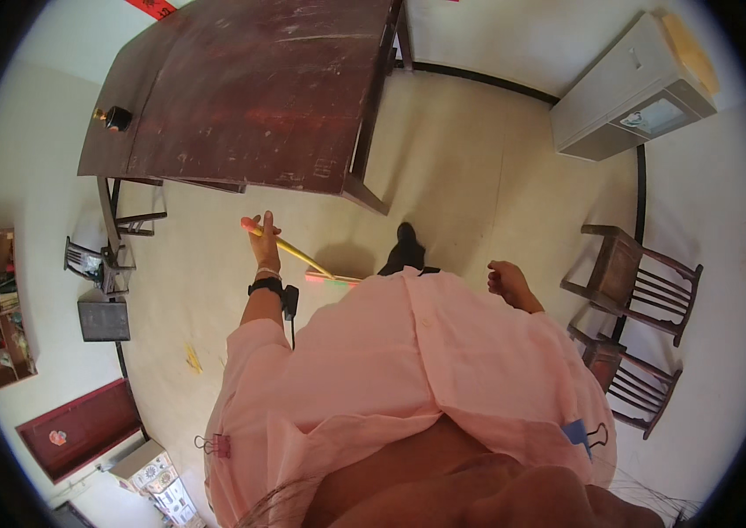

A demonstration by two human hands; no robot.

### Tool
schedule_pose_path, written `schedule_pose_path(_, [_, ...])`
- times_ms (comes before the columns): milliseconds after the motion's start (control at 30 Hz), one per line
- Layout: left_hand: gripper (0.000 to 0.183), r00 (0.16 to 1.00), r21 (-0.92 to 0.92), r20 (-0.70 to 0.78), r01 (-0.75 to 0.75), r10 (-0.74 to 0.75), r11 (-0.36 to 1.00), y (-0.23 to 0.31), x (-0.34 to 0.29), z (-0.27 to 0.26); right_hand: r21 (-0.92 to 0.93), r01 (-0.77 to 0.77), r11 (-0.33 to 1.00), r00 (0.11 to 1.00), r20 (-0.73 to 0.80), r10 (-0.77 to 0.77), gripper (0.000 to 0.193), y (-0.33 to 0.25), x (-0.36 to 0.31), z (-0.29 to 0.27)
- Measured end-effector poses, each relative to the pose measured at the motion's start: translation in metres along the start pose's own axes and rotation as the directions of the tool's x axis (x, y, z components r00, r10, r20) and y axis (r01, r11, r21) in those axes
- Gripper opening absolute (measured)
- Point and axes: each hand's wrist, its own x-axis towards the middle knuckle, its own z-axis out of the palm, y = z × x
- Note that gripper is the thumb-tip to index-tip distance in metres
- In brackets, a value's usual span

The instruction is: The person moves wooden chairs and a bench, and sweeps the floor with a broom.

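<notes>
My left hand [265, 246] grips the upper end of a broom [301, 255], its yellow stick capped in red at the top. The stick slants down to a wide head in red and green, which is low by the floor and partly hidden by my shirt. A dark band circles my left wrist, with a small black device beside it. My right hand [509, 283] hangs off to the right with curled fingers, and nothing shows in it. Some yellow scraps [193, 359] lie on the floor to the left.
Ahead stands a large dark red wooden table [250, 97] with a small dark pot [118, 119] on it. Two wooden chairs [615, 268] line the right wall. A grey cabinet [624, 97] is at the far right. More chairs [109, 264] and a wall shelf [3, 308] are left.
</notes>
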Motion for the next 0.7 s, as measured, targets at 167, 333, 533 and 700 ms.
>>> schedule_pose_path(167, [0.056, 0.999, 0.02, 0.042, 0.017, -0.018, 1.0, 0.003, 0.013, 0.021, -0.059, 0.01, 0.998, 1.0, -0.027, -0.012, 0.014, -0.062, 0.033, 0.023])
schedule_pose_path(333, [0.048, 1.0, -0.021, 0.018, 0.006, -0.005, 1.0, 0.009, 0.02, 0.052, -0.163, 0.017, 0.987, 0.999, -0.043, -0.025, 0.015, -0.121, 0.1, 0.032])
schedule_pose_path(533, [0.031, 0.999, 0.064, 0.038, -0.003, 0.0, 0.998, 0.021, 0.014, 0.068, -0.136, 0.036, 0.99, 0.999, 0.03, -0.032, 0.019, -0.185, 0.164, 0.08])
schedule_pose_path(700, [0.027, 0.997, -0.012, -0.028, 0.074, -0.074, 0.997, 0.011, 0.009, 0.064, -0.222, -0.041, 0.974, 0.996, 0.074, 0.059, 0.022, -0.218, 0.243, 0.106])
